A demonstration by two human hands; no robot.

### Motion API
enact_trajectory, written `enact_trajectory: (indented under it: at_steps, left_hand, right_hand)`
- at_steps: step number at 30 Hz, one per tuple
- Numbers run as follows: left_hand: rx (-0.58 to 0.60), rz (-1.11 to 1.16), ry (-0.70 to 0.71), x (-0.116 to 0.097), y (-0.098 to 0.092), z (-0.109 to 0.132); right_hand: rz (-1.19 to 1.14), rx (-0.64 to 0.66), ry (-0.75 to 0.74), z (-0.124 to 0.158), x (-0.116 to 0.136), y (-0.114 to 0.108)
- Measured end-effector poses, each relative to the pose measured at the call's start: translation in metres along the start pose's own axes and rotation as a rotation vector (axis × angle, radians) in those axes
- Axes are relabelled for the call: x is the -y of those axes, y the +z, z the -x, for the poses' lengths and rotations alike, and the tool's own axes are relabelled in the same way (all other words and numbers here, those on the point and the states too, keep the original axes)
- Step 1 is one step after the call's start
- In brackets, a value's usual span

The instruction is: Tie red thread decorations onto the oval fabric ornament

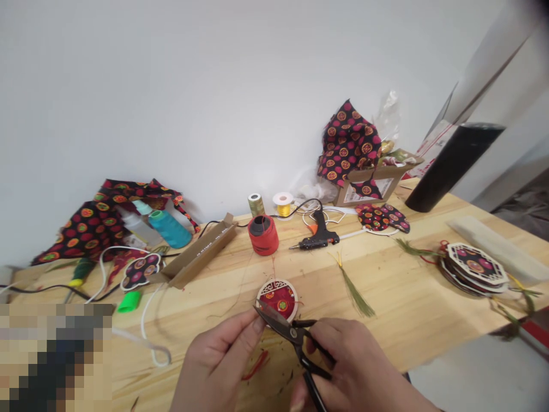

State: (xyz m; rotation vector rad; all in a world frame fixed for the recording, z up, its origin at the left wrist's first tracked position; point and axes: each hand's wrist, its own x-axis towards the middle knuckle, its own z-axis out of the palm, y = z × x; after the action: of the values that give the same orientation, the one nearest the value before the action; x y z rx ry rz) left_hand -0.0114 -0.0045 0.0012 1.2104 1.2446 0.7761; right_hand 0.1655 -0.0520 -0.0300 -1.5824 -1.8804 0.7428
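Near the table's front, my left hand (225,352) is closed, thumb and finger pinching at the lower left edge of a round pendant (281,294). The pendant has a pale wooden rim, a fretwork top and red patterned fabric. My right hand (347,349) grips black-handled scissors (294,332). Their blades point left across the pendant's lower part, tips close to my left fingertips; whether a thread lies between them I cannot tell. A thin red thread runs from the pendant's top toward a red thread spool (263,236). Below my left fingers shows a bit of red cord (256,366).
A black glue gun (318,234) and a green tassel (355,289) lie beyond my right hand. Stacked octagonal ornaments (474,269) sit at right, before a black cylinder (454,166). An open cardboard box (201,252), teal thread cone (171,229) and green cap (129,301) are left.
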Motion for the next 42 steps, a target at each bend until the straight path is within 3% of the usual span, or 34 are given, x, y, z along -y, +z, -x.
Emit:
enact_trajectory:
  at_steps: [7, 11, 13, 16, 19, 21, 24, 27, 29, 31, 35, 37, 40, 42]
  left_hand:
    - [-0.075, -0.007, -0.014, -0.004, 0.001, -0.001]
    - [-0.221, 0.147, -0.069, 0.003, 0.000, -0.005]
    - [-0.277, 0.313, -0.095, 0.006, -0.001, -0.008]
    - [-0.304, 0.509, -0.064, 0.005, -0.003, -0.012]
    - [-0.287, 0.565, -0.044, 0.004, -0.005, -0.013]
    - [-0.265, 0.570, -0.059, 0.005, -0.005, -0.013]
    - [-0.238, 0.561, -0.079, 0.008, -0.004, -0.011]
    - [-0.231, 0.543, -0.072, 0.010, -0.002, -0.010]
    - [-0.231, 0.535, -0.078, 0.010, -0.001, -0.010]
    - [-0.229, 0.536, -0.084, 0.010, 0.000, -0.011]
    - [-0.222, 0.532, -0.082, 0.010, 0.000, -0.010]
    - [-0.209, 0.526, -0.091, 0.010, -0.001, -0.009]
    - [-0.169, 0.519, -0.106, 0.010, -0.001, -0.007]
    - [-0.134, 0.502, -0.113, 0.009, 0.000, -0.005]
  right_hand:
    - [-0.029, -0.128, -0.065, 0.001, -0.004, 0.006]
    - [-0.047, -0.135, -0.089, 0.001, -0.006, 0.006]
    - [-0.075, -0.084, -0.050, 0.001, -0.005, 0.004]
    - [-0.105, 0.115, 0.014, 0.003, 0.001, -0.006]
    - [-0.092, 0.279, 0.033, 0.008, 0.009, -0.023]
    - [-0.053, 0.296, 0.057, 0.012, 0.007, -0.039]
    - [0.167, 0.144, 0.241, 0.016, -0.013, -0.067]
    - [0.598, -0.101, 0.470, 0.015, -0.050, -0.090]
    - [0.734, -0.072, 0.608, 0.016, -0.074, -0.101]
    - [0.740, -0.009, 0.646, 0.018, -0.092, -0.107]
    - [0.713, 0.025, 0.556, 0.024, -0.109, -0.111]
    - [0.747, -0.052, 0.457, 0.024, -0.107, -0.108]
    - [0.674, -0.314, 0.186, 0.012, -0.082, -0.095]
    - [0.374, -0.402, 0.012, -0.002, -0.052, -0.078]
